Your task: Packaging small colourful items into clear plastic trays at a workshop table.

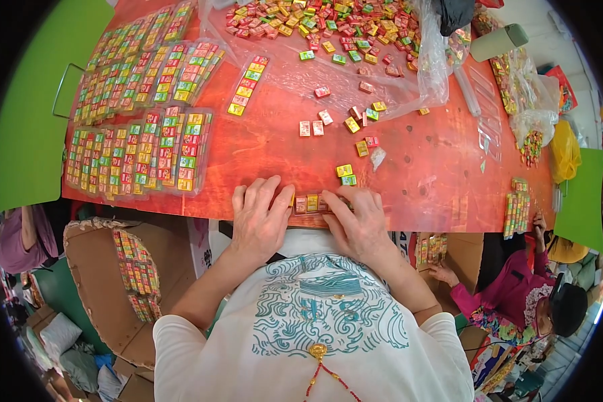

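At the table's near edge lies a narrow clear plastic tray with a row of small red and yellow boxes (310,204) in it. My left hand (261,211) holds the tray's left end, its fingers bent over it. My right hand (358,218) grips the right end, with thumb and fingers on the boxes there; the hand hides that end. Just beyond my right fingers are a yellow box (344,170) and a green box (349,180). Farther off, several loose boxes (352,124) lie scattered on the red table (268,147).
Filled trays (137,154) stand in rows at the left. One filled strip (248,86) lies apart. A heap of loose boxes (328,23) sits on plastic sheeting at the back. Empty clear trays (489,114) and a green bottle (499,43) are at right. Cardboard boxes (107,281) and co-workers flank me.
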`<state>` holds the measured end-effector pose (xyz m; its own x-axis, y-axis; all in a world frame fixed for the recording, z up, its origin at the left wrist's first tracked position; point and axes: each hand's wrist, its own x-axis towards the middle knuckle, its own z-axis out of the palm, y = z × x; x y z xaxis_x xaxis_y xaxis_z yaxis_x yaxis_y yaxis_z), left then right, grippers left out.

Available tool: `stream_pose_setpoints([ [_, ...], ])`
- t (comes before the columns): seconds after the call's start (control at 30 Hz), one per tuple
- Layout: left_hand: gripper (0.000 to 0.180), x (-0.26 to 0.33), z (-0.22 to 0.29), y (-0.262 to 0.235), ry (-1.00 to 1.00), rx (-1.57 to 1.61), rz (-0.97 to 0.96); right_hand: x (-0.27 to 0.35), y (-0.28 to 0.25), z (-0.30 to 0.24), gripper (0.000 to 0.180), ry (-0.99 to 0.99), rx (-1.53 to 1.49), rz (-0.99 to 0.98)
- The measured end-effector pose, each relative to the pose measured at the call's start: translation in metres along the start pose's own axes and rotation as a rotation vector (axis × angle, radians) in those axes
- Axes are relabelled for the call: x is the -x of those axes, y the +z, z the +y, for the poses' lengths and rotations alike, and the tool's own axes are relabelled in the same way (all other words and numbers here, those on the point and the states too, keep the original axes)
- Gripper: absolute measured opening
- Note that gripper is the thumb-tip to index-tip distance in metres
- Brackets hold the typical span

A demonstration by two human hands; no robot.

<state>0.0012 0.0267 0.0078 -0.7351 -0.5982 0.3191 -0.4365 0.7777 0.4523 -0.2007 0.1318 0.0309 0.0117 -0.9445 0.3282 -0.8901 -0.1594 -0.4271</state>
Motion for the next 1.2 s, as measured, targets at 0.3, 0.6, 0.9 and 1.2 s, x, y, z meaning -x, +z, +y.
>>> stream_pose_setpoints([
  [0.3,0.042,0.002,-0.004,0.006,-0.026,0.072,0.061,-0.014,0.015,-0.014,0.044,-0.068,0.045,-0.020],
  [0.6,0.040,0.001,0.000,0.013,-0.019,0.043,0.019,-0.003,0.031,0.001,0.034,-0.122,0.049,0.046],
  [0.9,0.043,0.000,0.006,0.015,0.005,0.051,-0.022,-0.003,0.032,0.001,0.027,-0.094,0.005,0.129],
  [1.2,0.074,0.005,0.010,0.012,0.062,-0.064,-0.189,0.000,0.023,0.005,0.024,-0.012,-0.151,0.244],
])
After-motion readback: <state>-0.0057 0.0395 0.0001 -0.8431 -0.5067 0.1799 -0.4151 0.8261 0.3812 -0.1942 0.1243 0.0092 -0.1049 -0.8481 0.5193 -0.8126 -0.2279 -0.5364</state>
